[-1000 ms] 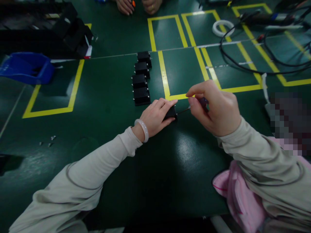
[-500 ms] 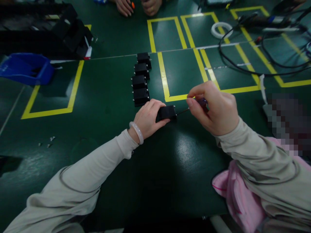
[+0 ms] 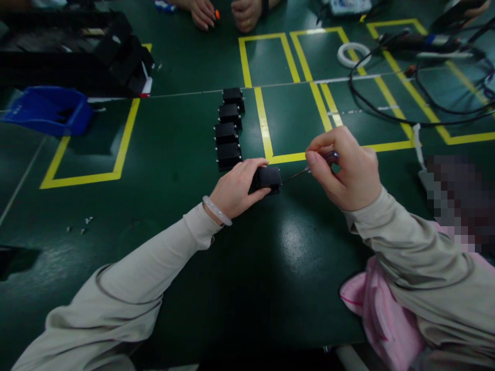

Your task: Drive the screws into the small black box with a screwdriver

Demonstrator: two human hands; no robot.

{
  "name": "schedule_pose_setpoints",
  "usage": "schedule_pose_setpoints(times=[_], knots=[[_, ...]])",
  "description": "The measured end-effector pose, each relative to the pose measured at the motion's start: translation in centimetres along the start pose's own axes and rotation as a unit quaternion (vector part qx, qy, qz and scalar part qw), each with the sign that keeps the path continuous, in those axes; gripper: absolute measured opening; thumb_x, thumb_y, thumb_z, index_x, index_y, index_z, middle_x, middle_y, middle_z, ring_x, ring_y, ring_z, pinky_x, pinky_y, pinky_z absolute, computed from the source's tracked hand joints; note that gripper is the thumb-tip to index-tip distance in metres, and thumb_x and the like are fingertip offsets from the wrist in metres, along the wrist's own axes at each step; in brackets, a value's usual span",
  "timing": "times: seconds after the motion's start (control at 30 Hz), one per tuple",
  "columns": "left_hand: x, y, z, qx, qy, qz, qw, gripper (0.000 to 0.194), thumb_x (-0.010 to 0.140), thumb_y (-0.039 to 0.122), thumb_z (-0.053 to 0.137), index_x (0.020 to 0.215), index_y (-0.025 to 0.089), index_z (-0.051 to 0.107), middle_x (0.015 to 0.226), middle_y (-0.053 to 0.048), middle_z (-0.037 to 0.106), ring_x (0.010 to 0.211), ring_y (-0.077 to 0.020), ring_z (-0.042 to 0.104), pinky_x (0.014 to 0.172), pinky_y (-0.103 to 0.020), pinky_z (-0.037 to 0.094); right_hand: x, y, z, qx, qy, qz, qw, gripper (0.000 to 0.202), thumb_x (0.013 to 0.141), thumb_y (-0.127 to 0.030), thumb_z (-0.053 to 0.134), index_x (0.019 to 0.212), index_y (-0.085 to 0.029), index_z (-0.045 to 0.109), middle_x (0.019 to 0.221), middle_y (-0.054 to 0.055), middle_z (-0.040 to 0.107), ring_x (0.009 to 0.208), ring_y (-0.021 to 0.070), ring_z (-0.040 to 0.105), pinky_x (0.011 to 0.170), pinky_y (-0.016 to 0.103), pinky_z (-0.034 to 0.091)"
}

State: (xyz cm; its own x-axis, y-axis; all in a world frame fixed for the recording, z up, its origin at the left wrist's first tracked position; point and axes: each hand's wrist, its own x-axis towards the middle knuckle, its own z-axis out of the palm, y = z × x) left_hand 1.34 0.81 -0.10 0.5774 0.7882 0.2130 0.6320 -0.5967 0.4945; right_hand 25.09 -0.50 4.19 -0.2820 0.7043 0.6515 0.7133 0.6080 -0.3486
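Observation:
My left hand (image 3: 240, 188) grips a small black box-shaped part (image 3: 269, 178) on the green table, thumb on the near side and fingers over the far side. In my right hand (image 3: 344, 167) is a screwdriver (image 3: 332, 156), pinched by its handle. Its thin shaft slants down to the left, and the tip is at the right end of the black part; whether it sits in a screw I cannot tell. Just beyond my left hand stands a row of several similar black parts (image 3: 228, 133) with small shiny screws at their ends.
A few loose screws (image 3: 83, 231) lie at the left. Further back are a blue bin (image 3: 50, 111), a black crate (image 3: 69, 64), a white tape roll (image 3: 353, 54) and black cables (image 3: 371, 105). Another person's hands (image 3: 246, 14) rest at the far edge. Pink cloth (image 3: 386, 309) hangs at the lower right.
The whole view has shifted slightly. The screwdriver handle shows more above my right fingers, and the black part is turned a little; both hands keep their grips.

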Motion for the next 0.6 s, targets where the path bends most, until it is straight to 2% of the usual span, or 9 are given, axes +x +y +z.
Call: schedule_pose_setpoints(times=[0.07, 0.13, 0.3, 0.47, 0.6], knots=[[0.0, 0.1, -0.1, 0.002, -0.006, 0.011, 1.000, 0.056, 0.093, 0.027, 0.063, 0.144, 0.015, 0.043, 0.133, -0.013, 0.061, 0.117, -0.0278, 0.060, 0.102, -0.046, 0.051, 0.0, 0.1, 0.0, -0.005, -0.001, 0.001, 1.000, 0.016, 0.098, -0.032, 0.049, 0.093, -0.020, 0.060, 0.077, 0.001, 0.062, 0.059, 0.0097, 0.057, 0.051, 0.023, 0.046], [0.1, 0.2, -0.2, 0.010, -0.024, 0.027, 0.999, 0.055, 0.096, 0.026, 0.057, 0.148, 0.019, 0.041, 0.134, -0.012, 0.060, 0.119, -0.0272, 0.058, 0.104, -0.045, 0.049, 0.1, 0.1, -0.1, -0.005, -0.003, 0.002, 1.000, 0.017, 0.098, -0.032, 0.049, 0.093, -0.020, 0.060, 0.078, 0.001, 0.063, 0.059, 0.0098, 0.057, 0.051, 0.023, 0.047], [0.6, 0.6, -0.1, 0.028, -0.042, 0.048, 0.998, 0.043, 0.098, 0.024, 0.051, 0.141, 0.020, 0.052, 0.134, -0.012, 0.059, 0.122, -0.0276, 0.054, 0.107, -0.046, 0.044, 0.1, 0.2, 0.1, 0.016, 0.001, 0.005, 1.000, 0.018, 0.099, -0.034, 0.049, 0.093, -0.021, 0.059, 0.077, 0.001, 0.063, 0.059, 0.0107, 0.057, 0.052, 0.024, 0.047], [1.0, 0.5, 0.4, 0.038, -0.029, 0.058, 0.997, 0.041, 0.096, 0.026, 0.054, 0.136, 0.019, 0.053, 0.130, -0.012, 0.061, 0.119, -0.0278, 0.054, 0.106, -0.046, 0.044, 0.2, 0.3, 0.2, 0.039, 0.005, 0.021, 0.999, 0.019, 0.099, -0.038, 0.049, 0.093, -0.023, 0.060, 0.082, 0.003, 0.065, 0.062, 0.0127, 0.059, 0.055, 0.027, 0.049], [1.1, 0.2, 0.8, 0.048, -0.027, 0.061, 0.997, 0.042, 0.097, 0.033, 0.056, 0.137, 0.020, 0.052, 0.130, -0.012, 0.060, 0.118, -0.0286, 0.054, 0.103, -0.046, 0.044, 0.3, 0.2, 0.0, 0.057, 0.000, 0.042, 0.998, 0.025, 0.100, -0.044, 0.050, 0.089, -0.024, 0.061, 0.078, 0.002, 0.066, 0.057, 0.0120, 0.056, 0.052, 0.028, 0.047]])
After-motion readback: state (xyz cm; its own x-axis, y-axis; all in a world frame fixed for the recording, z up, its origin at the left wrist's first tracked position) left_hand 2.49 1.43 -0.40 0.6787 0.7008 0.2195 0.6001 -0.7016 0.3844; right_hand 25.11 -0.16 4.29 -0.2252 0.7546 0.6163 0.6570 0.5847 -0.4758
